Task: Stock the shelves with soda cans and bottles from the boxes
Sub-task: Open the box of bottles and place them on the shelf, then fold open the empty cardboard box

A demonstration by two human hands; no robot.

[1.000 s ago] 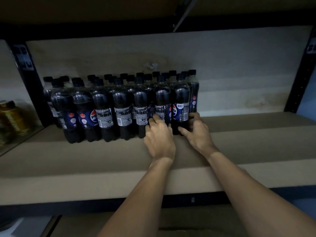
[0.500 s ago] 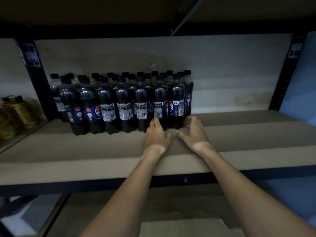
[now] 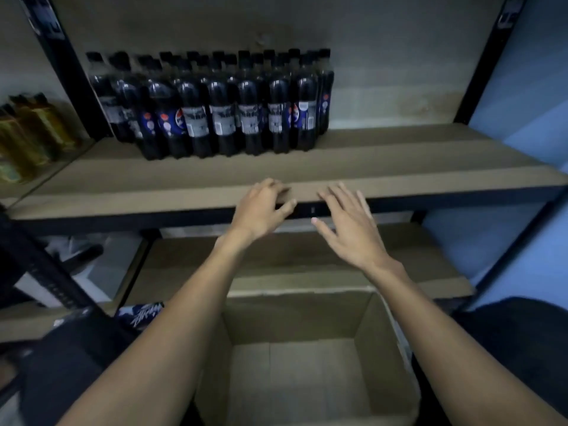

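Observation:
Several dark Pepsi bottles (image 3: 221,109) stand in tight rows at the back left of the brown shelf board (image 3: 399,167). My left hand (image 3: 261,207) hovers at the shelf's front edge with loosely bent fingers and holds nothing. My right hand (image 3: 350,229) is beside it, fingers spread and straight, just in front of the edge, also holding nothing. Both hands are well clear of the bottles. Below me an open cardboard box (image 3: 381,327) shows a bare bottom.
Yellow-gold bottles (image 3: 27,133) stand on the neighbouring shelf at left. Black uprights (image 3: 70,72) frame the bay. A lower shelf board (image 3: 307,259) runs behind the box. A blue wall (image 3: 528,103) is on the right.
Both hands have let go of the front bottles and drawn back from them to the shelf's front edge. The view has tilted down, bringing the open box into sight.

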